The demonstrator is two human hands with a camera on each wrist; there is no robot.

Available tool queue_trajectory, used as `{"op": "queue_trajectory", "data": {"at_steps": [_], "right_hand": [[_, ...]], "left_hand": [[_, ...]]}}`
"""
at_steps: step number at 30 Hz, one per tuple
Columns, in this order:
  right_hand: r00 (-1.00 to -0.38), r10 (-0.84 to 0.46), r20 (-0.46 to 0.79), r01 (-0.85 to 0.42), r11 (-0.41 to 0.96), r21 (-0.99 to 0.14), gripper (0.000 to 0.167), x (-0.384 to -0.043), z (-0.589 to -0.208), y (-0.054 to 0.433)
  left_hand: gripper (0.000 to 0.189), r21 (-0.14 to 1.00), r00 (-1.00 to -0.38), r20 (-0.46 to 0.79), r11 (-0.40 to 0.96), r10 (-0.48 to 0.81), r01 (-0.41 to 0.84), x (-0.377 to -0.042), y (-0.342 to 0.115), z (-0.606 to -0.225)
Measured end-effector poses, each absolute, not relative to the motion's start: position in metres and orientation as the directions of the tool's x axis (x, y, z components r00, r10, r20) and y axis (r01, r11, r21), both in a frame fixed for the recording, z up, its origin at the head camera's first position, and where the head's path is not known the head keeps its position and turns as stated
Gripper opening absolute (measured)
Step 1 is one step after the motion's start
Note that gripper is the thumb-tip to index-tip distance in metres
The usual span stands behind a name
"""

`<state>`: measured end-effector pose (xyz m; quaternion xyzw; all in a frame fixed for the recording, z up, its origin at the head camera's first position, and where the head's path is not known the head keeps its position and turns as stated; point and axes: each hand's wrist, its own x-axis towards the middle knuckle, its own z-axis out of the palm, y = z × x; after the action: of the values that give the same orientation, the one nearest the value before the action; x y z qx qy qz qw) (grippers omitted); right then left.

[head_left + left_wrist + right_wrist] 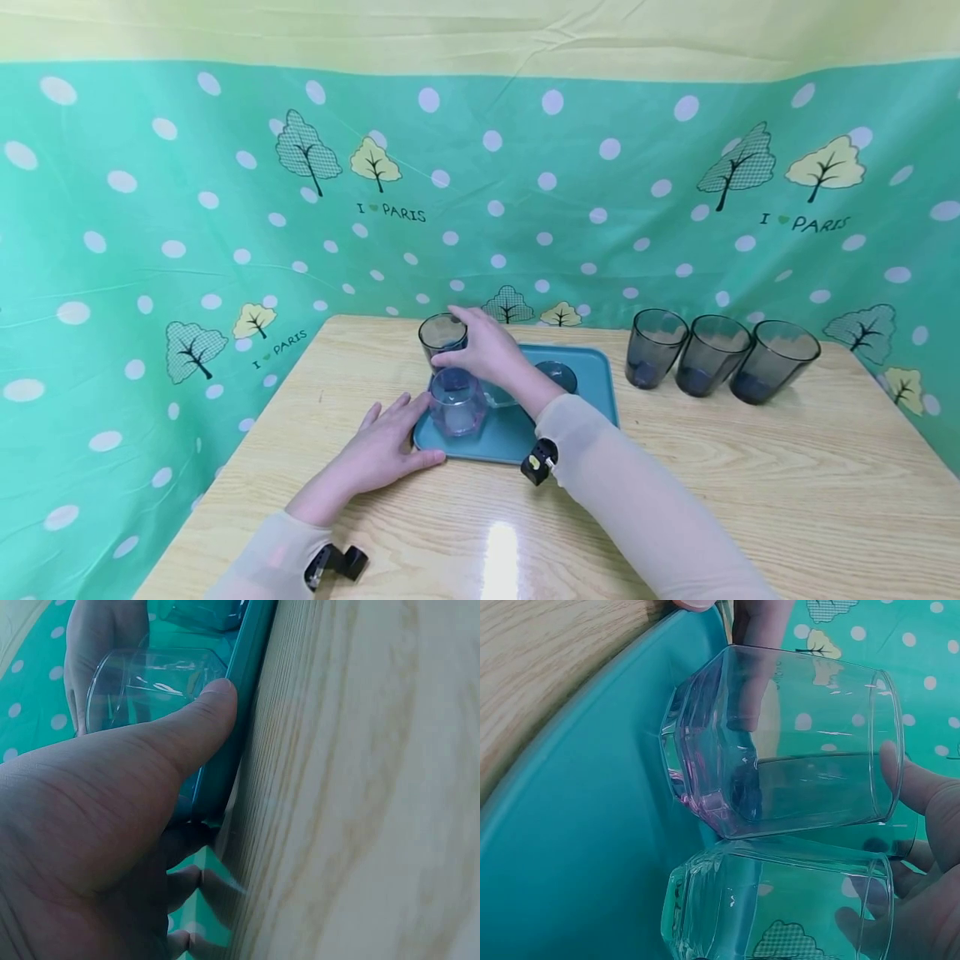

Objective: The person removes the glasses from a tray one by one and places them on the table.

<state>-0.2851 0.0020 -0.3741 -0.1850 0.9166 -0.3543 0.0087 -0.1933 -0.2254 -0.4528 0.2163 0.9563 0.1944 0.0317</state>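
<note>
Left hand [105, 817] at tray [506, 440]; three lined-up dark glasses [708, 360], head view only.

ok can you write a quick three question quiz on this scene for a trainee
1. Count: how many smoky grey, tapered glass tumblers stand in the row to the right of the blue rectangular tray?
2. True or false: the clear, pink-tinted, faceted glass tumbler stands on the tray.
3. Multiple choice: what does the right hand grip?
a) the tray
b) the pink-tinted tumbler
c) a lone smoky grey glass tumbler at the tray's far left corner

Key
1. Three
2. True
3. c
</note>
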Motion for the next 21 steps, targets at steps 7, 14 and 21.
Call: {"op": "queue_trajectory", "data": {"at_steps": [7, 14, 21], "right_hand": [[-0.931, -0.345, 0.117, -0.334, 0.68, -0.652, 0.095, -0.2857, -0.3735, 0.002], [-0.933, -0.339, 0.117, -0.33, 0.683, -0.651, 0.095, -0.2855, -0.3727, 0.0022], [-0.942, -0.318, 0.112, -0.309, 0.682, -0.663, 0.094, -0.285, -0.3745, 0.0023]], "left_hand": [[0.099, 0.39, -0.906, 0.026, 0.83, 0.422, 0.398, -0.1936, -0.2252, -0.4528], [0.099, 0.383, -0.905, 0.032, 0.831, 0.425, 0.404, -0.1934, -0.225, -0.452], [0.1, 0.385, -0.904, 0.033, 0.83, 0.425, 0.404, -0.192, -0.2249, -0.4521]]}}
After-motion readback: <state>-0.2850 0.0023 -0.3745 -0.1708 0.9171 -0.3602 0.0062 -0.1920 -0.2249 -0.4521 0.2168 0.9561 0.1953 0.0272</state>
